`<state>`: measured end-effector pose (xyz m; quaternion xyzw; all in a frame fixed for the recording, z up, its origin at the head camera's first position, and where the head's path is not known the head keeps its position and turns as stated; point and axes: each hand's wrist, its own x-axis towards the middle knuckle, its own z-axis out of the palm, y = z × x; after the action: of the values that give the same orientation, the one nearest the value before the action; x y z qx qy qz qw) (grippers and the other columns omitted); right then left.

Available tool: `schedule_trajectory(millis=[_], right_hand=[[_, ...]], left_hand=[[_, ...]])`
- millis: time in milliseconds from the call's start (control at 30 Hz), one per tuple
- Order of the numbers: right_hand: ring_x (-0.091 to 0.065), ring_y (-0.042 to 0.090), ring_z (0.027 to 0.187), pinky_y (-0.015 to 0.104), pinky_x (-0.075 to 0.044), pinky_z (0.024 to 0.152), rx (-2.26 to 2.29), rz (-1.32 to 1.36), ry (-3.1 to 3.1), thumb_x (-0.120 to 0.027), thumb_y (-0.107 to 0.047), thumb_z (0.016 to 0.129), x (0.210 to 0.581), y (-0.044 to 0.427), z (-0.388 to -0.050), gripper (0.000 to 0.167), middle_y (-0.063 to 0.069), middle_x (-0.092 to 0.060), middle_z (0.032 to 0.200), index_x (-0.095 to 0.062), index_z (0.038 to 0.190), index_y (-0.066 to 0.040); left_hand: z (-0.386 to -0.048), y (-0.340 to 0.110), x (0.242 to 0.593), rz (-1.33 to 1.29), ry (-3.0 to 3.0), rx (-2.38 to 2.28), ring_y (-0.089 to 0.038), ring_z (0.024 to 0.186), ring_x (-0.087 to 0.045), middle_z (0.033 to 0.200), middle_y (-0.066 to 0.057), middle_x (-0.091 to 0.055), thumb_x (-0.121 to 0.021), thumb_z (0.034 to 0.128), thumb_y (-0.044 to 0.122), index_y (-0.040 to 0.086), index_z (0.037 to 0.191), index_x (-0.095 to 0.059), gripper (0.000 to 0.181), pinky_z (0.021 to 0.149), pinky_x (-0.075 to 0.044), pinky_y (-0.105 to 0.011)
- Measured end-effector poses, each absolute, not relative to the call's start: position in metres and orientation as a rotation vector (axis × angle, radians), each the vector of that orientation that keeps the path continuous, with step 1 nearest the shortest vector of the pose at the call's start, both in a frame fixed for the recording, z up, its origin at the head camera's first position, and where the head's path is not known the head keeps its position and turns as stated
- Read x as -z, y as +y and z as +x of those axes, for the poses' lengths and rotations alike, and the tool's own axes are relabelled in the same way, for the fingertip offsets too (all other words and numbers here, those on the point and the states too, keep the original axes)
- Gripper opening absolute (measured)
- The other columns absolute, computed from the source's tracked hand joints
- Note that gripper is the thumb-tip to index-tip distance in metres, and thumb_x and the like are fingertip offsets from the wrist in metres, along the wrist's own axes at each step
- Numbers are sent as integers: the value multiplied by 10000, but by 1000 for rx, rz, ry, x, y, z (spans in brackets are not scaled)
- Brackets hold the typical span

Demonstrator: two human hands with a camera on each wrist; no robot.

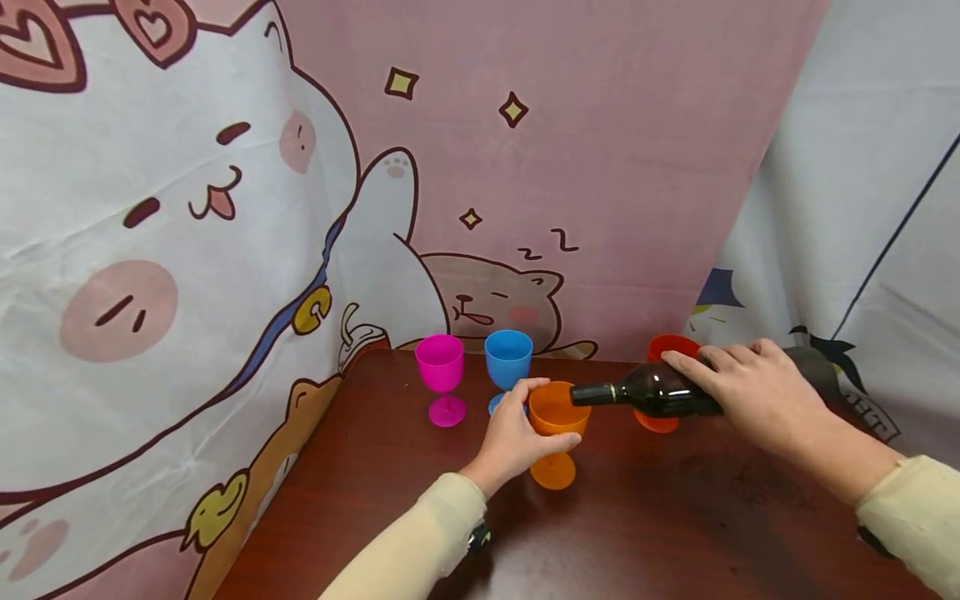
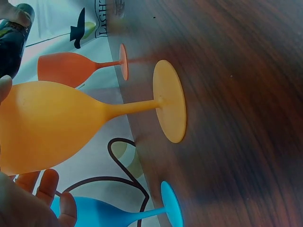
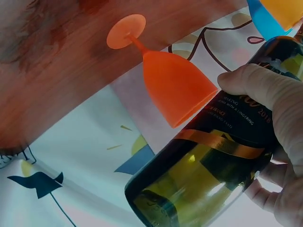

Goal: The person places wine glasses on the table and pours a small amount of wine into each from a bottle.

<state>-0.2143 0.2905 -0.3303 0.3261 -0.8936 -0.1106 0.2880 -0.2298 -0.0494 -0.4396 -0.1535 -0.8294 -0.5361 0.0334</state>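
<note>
My left hand (image 1: pixel 517 437) grips the bowl of an orange goblet (image 1: pixel 553 417), thumb on the near side and fingers around the back; the goblet stands upright on its base. In my right hand (image 1: pixel 772 400) is a dark wine bottle (image 1: pixel 660 390), held nearly level, its neck pointing left with the mouth at the orange goblet's rim. The right wrist view shows the thumb across the label of the bottle (image 3: pixel 213 156). No liquid can be made out.
A magenta goblet (image 1: pixel 441 367) and a blue goblet (image 1: pixel 508 360) stand at the back of the brown table (image 1: pixel 360 500). Behind the bottle stands a red-orange goblet (image 1: pixel 660 422), partly hidden. Printed cloth (image 1: pixel 637 167) hangs behind the table.
</note>
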Motion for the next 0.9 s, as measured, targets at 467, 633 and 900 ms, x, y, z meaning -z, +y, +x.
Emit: schedule_trajectory(millis=[467, 633, 900], right_hand=[[-722, 346, 923, 543, -510, 746, 339, 909, -2301, -1026, -207, 538, 320, 288, -217, 964, 117, -725, 1023, -605, 1405, -207], [-721, 346, 943, 539, -506, 751, 339, 911, -2291, -1018, -205, 525, 317, 289, -216, 967, 110, -724, 1032, -608, 1401, -197], [-712, 350, 933, 532, -491, 738, 332, 904, -2278, -1003, -203, 514, 310, 292, -216, 990, 100, -699, 1004, -599, 1418, -210]], left_hand=[[-229, -49, 440, -444, -2564, 1629, -135, 1217, -589, 1349, 29, -599, -956, 796, 417, 342, 1478, -495, 827, 975, -609, -268], [-229, -48, 442, -440, -2564, 1626, -132, 1209, -584, 1344, 33, -598, -959, 791, 423, 354, 1473, -496, 828, 973, -611, -278], [-230, -47, 443, -421, -2575, 1573, -127, 1184, -567, 1313, 32, -611, -964, 770, 461, 359, 1474, -501, 849, 948, -598, -257]])
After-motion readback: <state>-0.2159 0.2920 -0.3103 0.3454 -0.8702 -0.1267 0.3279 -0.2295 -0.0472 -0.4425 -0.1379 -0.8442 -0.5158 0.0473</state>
